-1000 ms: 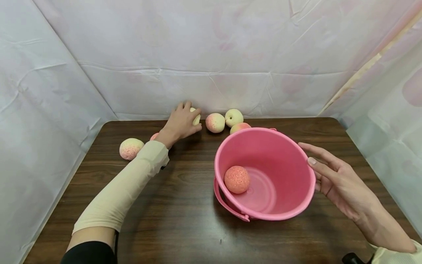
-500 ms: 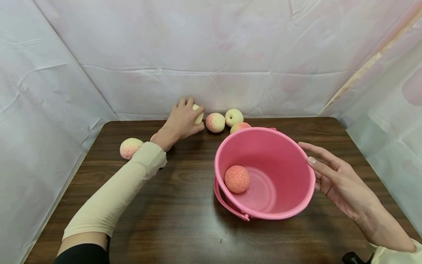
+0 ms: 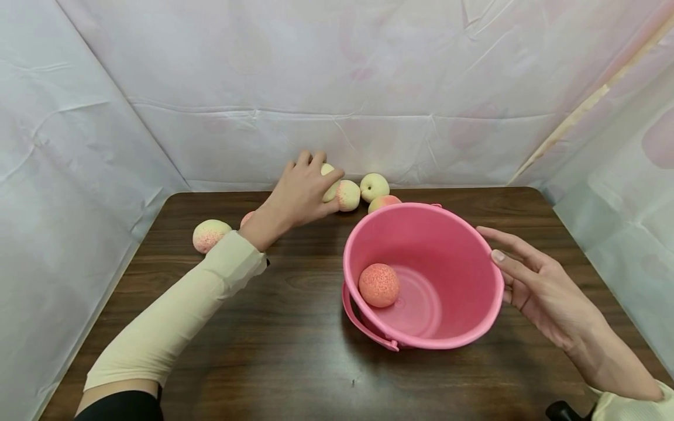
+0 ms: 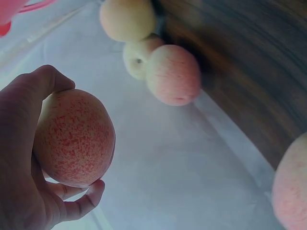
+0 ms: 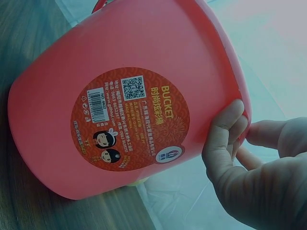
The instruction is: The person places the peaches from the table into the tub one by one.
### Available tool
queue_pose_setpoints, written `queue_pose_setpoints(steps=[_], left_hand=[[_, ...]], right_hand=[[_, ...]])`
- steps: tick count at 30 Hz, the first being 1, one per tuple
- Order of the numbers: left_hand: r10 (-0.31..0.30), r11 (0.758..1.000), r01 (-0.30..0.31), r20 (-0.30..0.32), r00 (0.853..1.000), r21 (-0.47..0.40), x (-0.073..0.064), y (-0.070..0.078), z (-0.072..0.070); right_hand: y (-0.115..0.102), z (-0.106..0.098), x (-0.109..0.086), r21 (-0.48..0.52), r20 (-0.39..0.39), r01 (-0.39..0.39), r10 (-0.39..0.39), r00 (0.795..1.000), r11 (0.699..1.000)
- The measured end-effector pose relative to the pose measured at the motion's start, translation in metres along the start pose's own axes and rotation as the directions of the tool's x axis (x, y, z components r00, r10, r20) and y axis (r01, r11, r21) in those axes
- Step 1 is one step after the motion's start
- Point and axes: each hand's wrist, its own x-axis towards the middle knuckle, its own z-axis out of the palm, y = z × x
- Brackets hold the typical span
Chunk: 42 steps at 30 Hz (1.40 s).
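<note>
The left hand point(image 3: 302, 193) is at ten o'clock from the round pink plastic bucket point(image 3: 447, 251), palm down, fingers curled around a round, red-speckled yellow peach point(image 4: 74, 139). Pick-up appears in hand; next, probably carry toward four o'clock, over the bucket. The right hand point(image 3: 547, 298), at three o'clock, pinches its rim point(image 3: 498, 286).

L hand point(image 3: 300, 194) moved right w/ held peach point(image 4: 76, 138), partly hiding 2nd peach point(image 3: 350, 196)

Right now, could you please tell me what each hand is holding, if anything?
Left hand: holding a peach.
Right hand: holding the bucket by its rim.
</note>
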Motion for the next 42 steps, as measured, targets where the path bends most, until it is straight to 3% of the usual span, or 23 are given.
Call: queue_pose_setpoints(steps=[13, 27, 34, 42], left_hand=[[0.089, 0.996, -0.089, -0.127, 0.988, 0.011, -0.001, 0.025, -0.036], [0.159, 0.987, -0.153, -0.139, 0.977, 0.051, 0.002, 0.052, -0.064], [0.223, 0.974, -0.213, -0.182, 0.958, 0.073, 0.0, 0.07, -0.077], [0.324, 0.946, -0.31, -0.216, 0.921, 0.096, -0.007, 0.094, -0.09]], right_hand=[[0.0, 0.0, 0.001, 0.01, 0.015, 0.002, -0.002, 1.0, 1.0], [0.001, -0.002, -0.001, 0.001, 0.005, 0.008, -0.008, 1.0, 1.0], [0.001, -0.002, 0.0, 0.0, 0.013, 0.02, -0.02, 1.0, 1.0], [0.0, -0.002, 0.0, -0.002, 0.005, 0.013, -0.013, 1.0, 1.0]])
